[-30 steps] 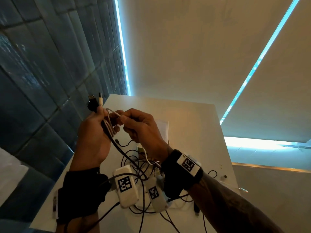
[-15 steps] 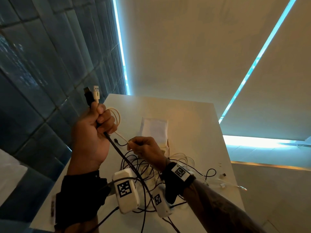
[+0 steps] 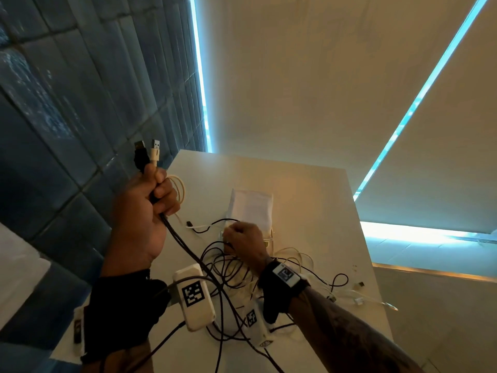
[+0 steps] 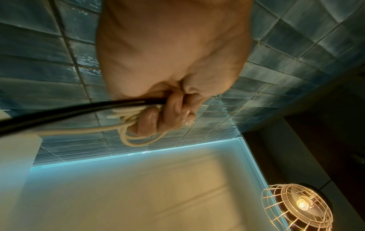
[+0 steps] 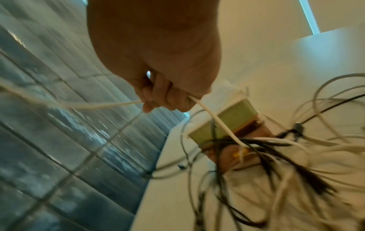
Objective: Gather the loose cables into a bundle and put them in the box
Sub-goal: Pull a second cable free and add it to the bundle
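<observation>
My left hand [image 3: 150, 195] is raised above the table's left edge and grips a bundle: a thick black cable [image 3: 183, 246] and a looped cream cable [image 3: 179, 189], with a black USB plug [image 3: 140, 152] and a white USB plug [image 3: 155, 152] sticking up from the fist. In the left wrist view the fingers [image 4: 158, 118] curl round those cream loops [image 4: 136, 134]. My right hand [image 3: 243, 236] is lower, just in front of the box [image 3: 252, 208], pinching a cream cable [image 5: 209, 112] that runs down into the tangle of loose cables [image 3: 231, 267]. The box's green side [image 5: 225, 120] shows behind it.
The white table [image 3: 309, 200] stands against a blue tiled wall [image 3: 67, 103] on the left. Loose plug ends [image 3: 359, 294] lie near the table's right edge. Wrist-camera leads [image 3: 223, 327] trail across the near part of the table.
The hands have parted: my left hand rose with the bundle and its plugs, while my right hand dropped towards the tangle by the box, drawing a cream cable with it.
</observation>
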Demonstrator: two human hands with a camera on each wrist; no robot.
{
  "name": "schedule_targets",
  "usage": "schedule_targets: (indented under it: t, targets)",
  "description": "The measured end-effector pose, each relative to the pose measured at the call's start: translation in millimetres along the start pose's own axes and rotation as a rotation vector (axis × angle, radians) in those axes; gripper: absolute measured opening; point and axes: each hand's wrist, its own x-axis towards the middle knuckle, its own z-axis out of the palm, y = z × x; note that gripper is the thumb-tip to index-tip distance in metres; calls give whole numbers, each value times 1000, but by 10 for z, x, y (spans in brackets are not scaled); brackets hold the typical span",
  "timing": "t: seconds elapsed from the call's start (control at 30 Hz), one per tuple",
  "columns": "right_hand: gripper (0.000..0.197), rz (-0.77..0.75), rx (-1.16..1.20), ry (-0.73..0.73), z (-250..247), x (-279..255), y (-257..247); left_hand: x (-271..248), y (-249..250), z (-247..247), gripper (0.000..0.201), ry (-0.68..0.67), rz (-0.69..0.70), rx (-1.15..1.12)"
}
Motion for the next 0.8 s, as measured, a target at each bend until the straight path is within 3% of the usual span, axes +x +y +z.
schedule_targets:
  t: [0.17, 0.37, 0.53, 0.63, 0.8]
  targets:
    - [17, -222, 199, 75, -132, -79, -833, 16, -83, -19, 33, 103, -86, 72]
    - [13, -480, 367, -78, -122, -388, -1310, 14, -100, 56, 30, 175, -110, 138]
    - [13, -416, 437, -220, -61, -493, -1229, 6, -28, 65, 32, 29, -144, -88]
    - [14, -355, 389, -264, -45, -473, -1060, 6, 23, 84, 35, -23, -86, -230]
    - [23, -212, 178, -239, -23, -275, -585, -5, 37, 72, 42, -52, -37, -151]
